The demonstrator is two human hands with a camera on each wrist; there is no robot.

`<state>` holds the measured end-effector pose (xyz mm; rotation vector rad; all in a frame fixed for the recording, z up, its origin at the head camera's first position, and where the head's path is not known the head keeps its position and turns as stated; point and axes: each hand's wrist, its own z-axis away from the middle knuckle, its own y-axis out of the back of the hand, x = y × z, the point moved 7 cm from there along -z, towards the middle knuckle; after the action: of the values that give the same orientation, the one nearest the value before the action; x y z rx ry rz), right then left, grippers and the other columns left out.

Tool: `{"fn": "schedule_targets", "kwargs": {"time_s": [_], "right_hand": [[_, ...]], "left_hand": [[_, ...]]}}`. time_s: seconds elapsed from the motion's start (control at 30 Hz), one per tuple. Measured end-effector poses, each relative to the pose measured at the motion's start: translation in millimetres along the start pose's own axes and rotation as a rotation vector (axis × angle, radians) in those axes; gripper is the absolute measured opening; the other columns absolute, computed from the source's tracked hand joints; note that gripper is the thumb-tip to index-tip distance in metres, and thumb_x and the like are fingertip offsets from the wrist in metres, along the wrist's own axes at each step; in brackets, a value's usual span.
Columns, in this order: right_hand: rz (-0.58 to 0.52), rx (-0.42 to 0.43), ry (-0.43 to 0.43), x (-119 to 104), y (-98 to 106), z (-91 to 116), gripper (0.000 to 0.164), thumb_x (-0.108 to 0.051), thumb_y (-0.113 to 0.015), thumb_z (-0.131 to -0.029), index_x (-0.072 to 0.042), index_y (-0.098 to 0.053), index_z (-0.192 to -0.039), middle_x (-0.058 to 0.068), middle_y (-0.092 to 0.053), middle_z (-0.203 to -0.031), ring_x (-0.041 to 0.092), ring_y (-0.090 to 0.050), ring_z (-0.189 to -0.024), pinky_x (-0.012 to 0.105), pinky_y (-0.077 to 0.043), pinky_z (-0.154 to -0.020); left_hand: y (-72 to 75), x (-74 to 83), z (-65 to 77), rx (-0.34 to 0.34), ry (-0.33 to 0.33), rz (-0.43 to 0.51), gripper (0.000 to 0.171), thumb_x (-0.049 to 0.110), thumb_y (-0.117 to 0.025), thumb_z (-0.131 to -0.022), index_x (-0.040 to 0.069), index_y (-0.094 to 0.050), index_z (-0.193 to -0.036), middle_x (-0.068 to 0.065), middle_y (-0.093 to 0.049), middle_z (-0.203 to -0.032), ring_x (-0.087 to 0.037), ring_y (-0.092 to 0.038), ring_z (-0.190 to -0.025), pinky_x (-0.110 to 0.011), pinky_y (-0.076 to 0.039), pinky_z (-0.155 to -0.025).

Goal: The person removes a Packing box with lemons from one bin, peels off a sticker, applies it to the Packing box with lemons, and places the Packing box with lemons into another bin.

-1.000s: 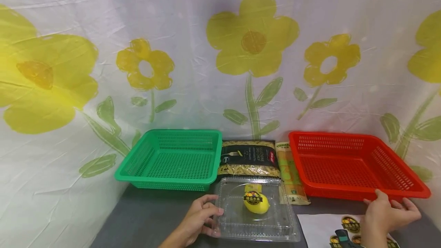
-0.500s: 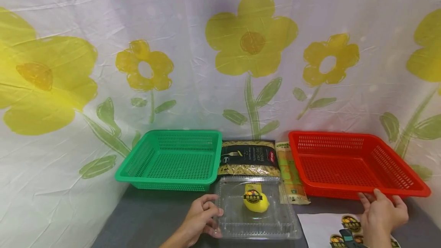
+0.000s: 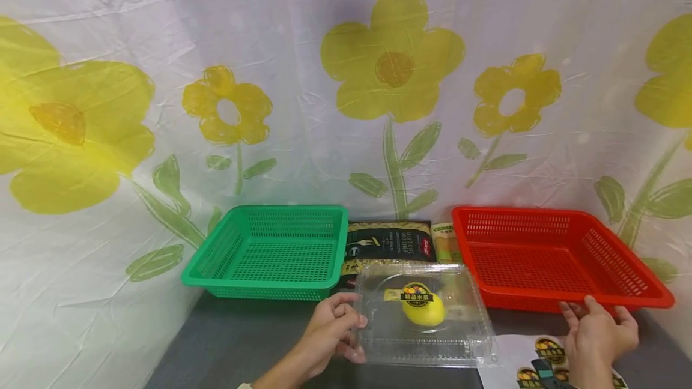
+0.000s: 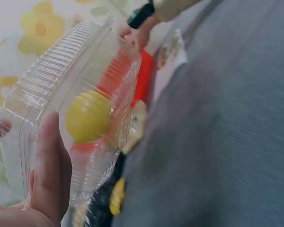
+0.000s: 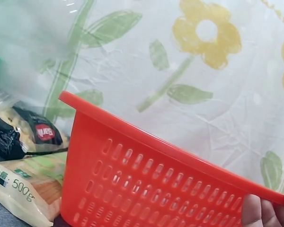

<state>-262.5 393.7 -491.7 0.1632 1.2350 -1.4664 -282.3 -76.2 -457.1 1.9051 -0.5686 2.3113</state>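
Note:
A clear plastic clamshell box (image 3: 389,329) with a yellow lemon (image 3: 424,312) inside is gripped at its left edge by my left hand (image 3: 335,332). A round dark fruit sticker (image 3: 417,295) shows on its lid. In the left wrist view the box (image 4: 42,80) is tilted, clear of the grey tabletop, and the lemon (image 4: 88,117) rests inside. My right hand (image 3: 600,335) holds the front rim of the red basket (image 3: 540,293). The right wrist view shows its fingers (image 5: 252,210) at the rim of that basket (image 5: 146,137).
A green basket (image 3: 259,287) stands at the left. Between the baskets lie a pasta bag (image 3: 389,241) and a second food packet (image 3: 444,239), partly behind the box. A white sticker sheet (image 3: 510,350) lies at the front right. A flowered cloth (image 3: 303,155) hangs behind.
My left hand has lifted the box and moved it to the right, over the second packet. My right hand shifted slightly left along the red basket's rim.

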Motion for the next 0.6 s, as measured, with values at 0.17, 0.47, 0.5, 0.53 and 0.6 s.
{"fn": "schedule_targets", "kwargs": {"time_s": [0.17, 0.47, 0.5, 0.53, 0.6], "right_hand": [[-0.016, 0.005, 0.005, -2, 0, -1, 0.046, -0.004, -0.062, -0.098, -0.029, -0.038, -0.128, -0.007, -0.036, -0.121, 0.018, -0.055, -0.060, 0.033, -0.061, -0.056], [-0.037, -0.005, 0.021, 0, 0, 1, 0.048, -0.002, -0.067, -0.095, -0.028, -0.040, -0.126, -0.003, -0.040, -0.118, 0.018, -0.058, -0.058, 0.033, -0.060, -0.054], [-0.039, -0.005, 0.021, 0, 0, 1, 0.048, -0.002, -0.067, -0.095, -0.028, -0.040, -0.125, -0.003, -0.040, -0.118, 0.018, -0.058, -0.057, 0.032, -0.060, -0.055], [-0.042, -0.005, 0.022, 1, 0, 1, 0.049, -0.002, -0.068, -0.094, -0.028, -0.040, -0.126, -0.003, -0.041, -0.118, 0.018, -0.058, -0.057, 0.032, -0.060, -0.054], [-0.048, -0.003, 0.029, 1, 0, 0, 0.048, -0.002, -0.068, -0.094, -0.027, -0.041, -0.125, -0.002, -0.041, -0.118, 0.018, -0.058, -0.055, 0.032, -0.060, -0.054]], "left_hand": [[-21.9, 21.7, -16.6, -0.035, -0.034, 0.020, 0.066, 0.009, -0.063, -0.087, -0.006, -0.037, -0.146, -0.011, -0.066, -0.094, -0.014, -0.060, -0.047, -0.037, -0.061, -0.053], [-58.1, 48.2, -56.6, -0.038, -0.116, -0.004, 0.061, 0.013, -0.066, -0.090, -0.003, -0.043, -0.143, -0.010, -0.065, -0.092, -0.015, -0.061, -0.048, -0.043, -0.062, -0.057], [-61.3, 48.9, -60.8, -0.032, -0.121, -0.004, 0.058, 0.012, -0.066, -0.090, -0.002, -0.044, -0.142, -0.009, -0.064, -0.089, -0.015, -0.060, -0.047, -0.043, -0.061, -0.057], [-64.7, 49.6, -64.7, -0.027, -0.126, -0.006, 0.056, 0.011, -0.065, -0.090, -0.002, -0.046, -0.141, -0.009, -0.064, -0.088, -0.015, -0.059, -0.046, -0.043, -0.061, -0.056], [-72.1, 50.0, -73.2, -0.020, -0.119, -0.004, 0.053, 0.011, -0.066, -0.090, -0.001, -0.048, -0.138, -0.008, -0.063, -0.087, -0.016, -0.057, -0.045, -0.042, -0.061, -0.055]]}}
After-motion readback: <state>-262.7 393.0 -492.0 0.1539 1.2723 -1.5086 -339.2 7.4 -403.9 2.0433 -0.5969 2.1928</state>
